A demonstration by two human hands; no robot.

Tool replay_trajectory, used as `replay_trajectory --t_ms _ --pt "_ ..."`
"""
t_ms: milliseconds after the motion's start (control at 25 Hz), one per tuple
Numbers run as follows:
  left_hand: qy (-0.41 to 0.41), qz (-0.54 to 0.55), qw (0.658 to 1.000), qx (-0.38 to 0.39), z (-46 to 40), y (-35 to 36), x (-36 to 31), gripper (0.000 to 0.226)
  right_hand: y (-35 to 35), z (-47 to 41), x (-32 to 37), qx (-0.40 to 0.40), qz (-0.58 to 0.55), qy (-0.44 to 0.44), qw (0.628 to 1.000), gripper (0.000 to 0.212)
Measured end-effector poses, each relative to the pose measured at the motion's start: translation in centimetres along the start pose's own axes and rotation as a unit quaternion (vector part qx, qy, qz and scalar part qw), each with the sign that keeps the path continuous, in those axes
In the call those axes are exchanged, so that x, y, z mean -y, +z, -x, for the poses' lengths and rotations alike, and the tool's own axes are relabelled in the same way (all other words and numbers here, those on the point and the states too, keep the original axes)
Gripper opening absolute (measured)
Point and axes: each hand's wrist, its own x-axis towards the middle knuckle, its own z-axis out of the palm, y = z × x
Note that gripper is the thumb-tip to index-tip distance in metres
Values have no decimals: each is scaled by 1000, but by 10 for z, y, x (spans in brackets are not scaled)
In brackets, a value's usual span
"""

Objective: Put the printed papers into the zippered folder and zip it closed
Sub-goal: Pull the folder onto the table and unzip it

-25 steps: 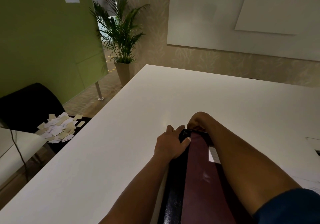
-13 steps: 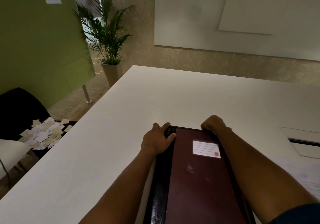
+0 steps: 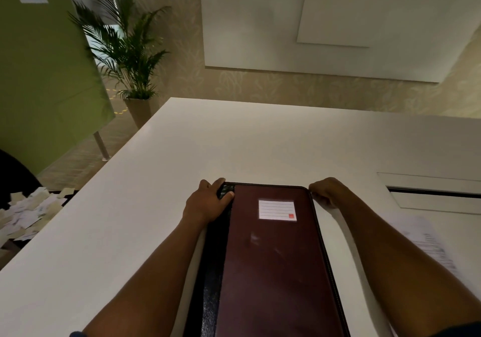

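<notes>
The table (image 3: 156, 206) is seen white and wide, and the folder (image 3: 270, 258) is laid flat on it at the near edge: dark maroon cover, black spine strip on the left, black zip edging. Its near end is cut off by the frame. The far left corner is held down by the left hand (image 3: 205, 204), fingers curled over it. The far right corner is met by the right hand (image 3: 325, 191), fingers curled; what they pinch cannot be told. A white ruled label (image 3: 277, 210) with a red square carries no readable writing.

Glossy maroon leather-look folder (image 3: 270, 266) on smooth matt white table (image 3: 156, 206)
</notes>
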Motion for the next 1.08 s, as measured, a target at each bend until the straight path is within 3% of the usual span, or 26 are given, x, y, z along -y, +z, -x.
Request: replay_trajectory --t_ms 240,360,480,640,1080 --pt "-10 -9 1000 6 0 -2 -5 69 -10 11 -28 22 -19 -181 983 16" --pt "-14 -12 1000 11 2 -3 -7 68 -12 10 -36 46 44 -248 967 28" --pt "-20 -11 1000 15 3 -4 -9 67 -10 9 -41 60 10 -267 962 23" --pt "-28 -10 999 21 6 -6 -14 67 5 10 -48 -32 -32 -282 958 9" --pt "-26 3 999 -24 38 -14 -31 50 16 19 -60 -92 40 -293 951 22"
